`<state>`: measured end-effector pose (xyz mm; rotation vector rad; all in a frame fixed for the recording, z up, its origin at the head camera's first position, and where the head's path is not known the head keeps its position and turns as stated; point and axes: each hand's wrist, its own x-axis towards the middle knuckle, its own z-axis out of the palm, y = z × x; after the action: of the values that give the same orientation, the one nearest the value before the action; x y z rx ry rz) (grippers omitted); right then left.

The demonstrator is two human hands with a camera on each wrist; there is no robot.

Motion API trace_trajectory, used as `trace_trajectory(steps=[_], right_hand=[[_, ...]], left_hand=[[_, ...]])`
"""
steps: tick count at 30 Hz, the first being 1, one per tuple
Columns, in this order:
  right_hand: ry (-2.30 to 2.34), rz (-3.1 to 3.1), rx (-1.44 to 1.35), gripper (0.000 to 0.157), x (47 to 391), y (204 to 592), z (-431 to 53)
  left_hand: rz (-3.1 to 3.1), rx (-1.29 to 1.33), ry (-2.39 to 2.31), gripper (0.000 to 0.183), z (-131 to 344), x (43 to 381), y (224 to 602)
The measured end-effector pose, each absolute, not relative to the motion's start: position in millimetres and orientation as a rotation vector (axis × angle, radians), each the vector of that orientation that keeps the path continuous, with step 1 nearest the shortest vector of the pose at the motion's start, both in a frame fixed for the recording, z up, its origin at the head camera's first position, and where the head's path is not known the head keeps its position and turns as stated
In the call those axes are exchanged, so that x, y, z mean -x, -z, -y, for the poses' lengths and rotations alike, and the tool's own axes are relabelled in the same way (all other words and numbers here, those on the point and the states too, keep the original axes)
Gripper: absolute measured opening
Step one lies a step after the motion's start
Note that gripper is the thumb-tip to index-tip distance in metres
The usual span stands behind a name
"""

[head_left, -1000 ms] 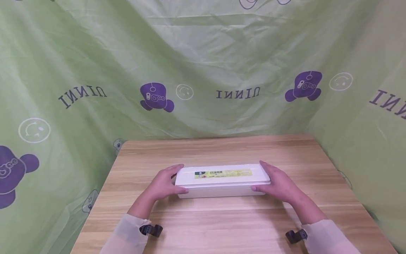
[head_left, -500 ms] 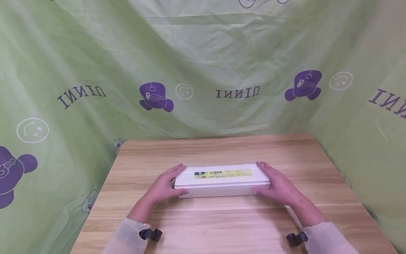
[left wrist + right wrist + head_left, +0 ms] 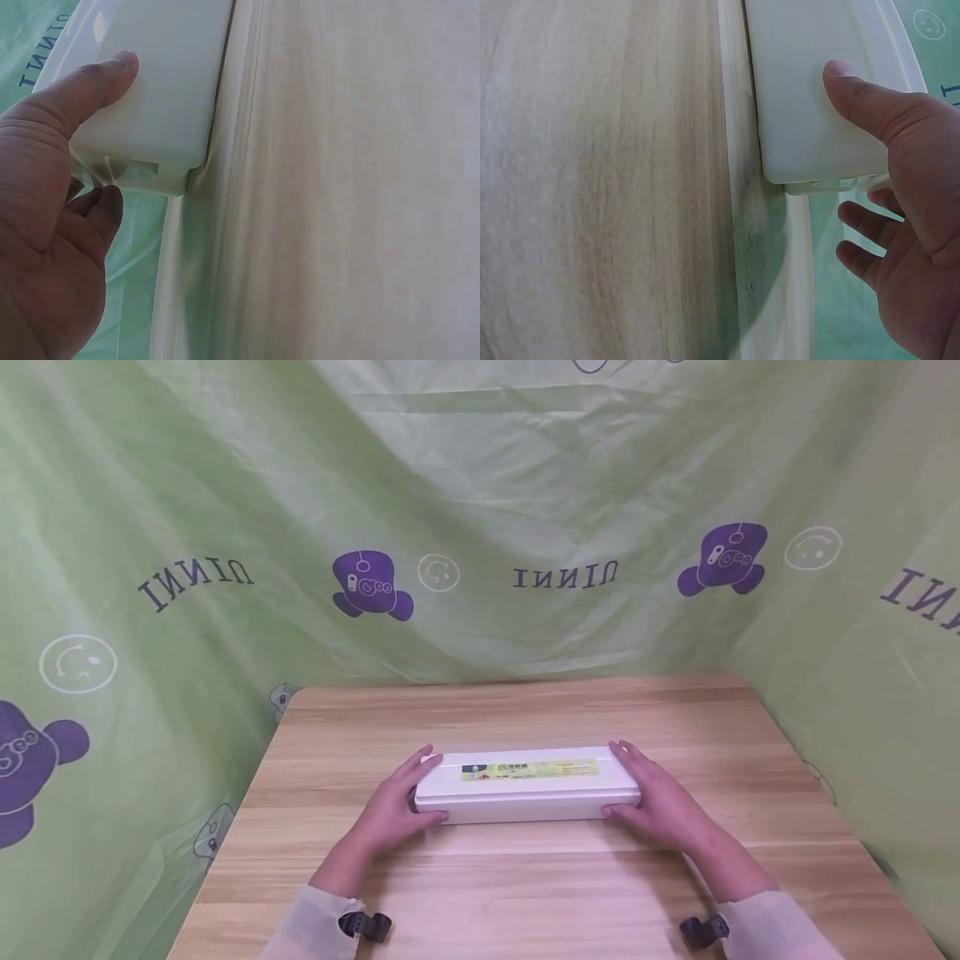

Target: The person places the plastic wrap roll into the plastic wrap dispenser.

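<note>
A long white lidded cling film box (image 3: 517,812), with a yellow-green label (image 3: 528,769) on top, lies on the wooden table (image 3: 517,893) in the head view. My left hand (image 3: 393,806) grips its left end, thumb along the front side and fingers toward the back edge. At the opposite end my right hand (image 3: 660,797) holds it the same way. In the left wrist view the thumb presses the smooth side of the box, and curled fingertips are by its notched end. The right wrist view has the thumb on the side, with two lower fingers apart from the box end.
A green curtain (image 3: 480,485) with purple cartoon figures hangs behind the table and along both sides. The table's back edge runs close to the curtain. Small dark cameras (image 3: 701,932) sit at both cuffs.
The box stays in nearly the same place, with both hands at its ends. The right thumb has slid slightly toward the right end, and the left fingertips reach slightly farther over the top edge.
</note>
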<state>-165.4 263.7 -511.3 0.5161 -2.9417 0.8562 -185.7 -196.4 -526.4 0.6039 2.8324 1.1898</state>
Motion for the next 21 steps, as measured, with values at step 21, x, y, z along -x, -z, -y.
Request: trace_trajectory(steps=[21], right_hand=[[-0.594, 2.931, -0.529, 0.107, 158.0, 511.7, -258.1]], left_hand=[[-2.945, -0.614, -1.078, 0.093, 194.5, 176.5, 521.2]])
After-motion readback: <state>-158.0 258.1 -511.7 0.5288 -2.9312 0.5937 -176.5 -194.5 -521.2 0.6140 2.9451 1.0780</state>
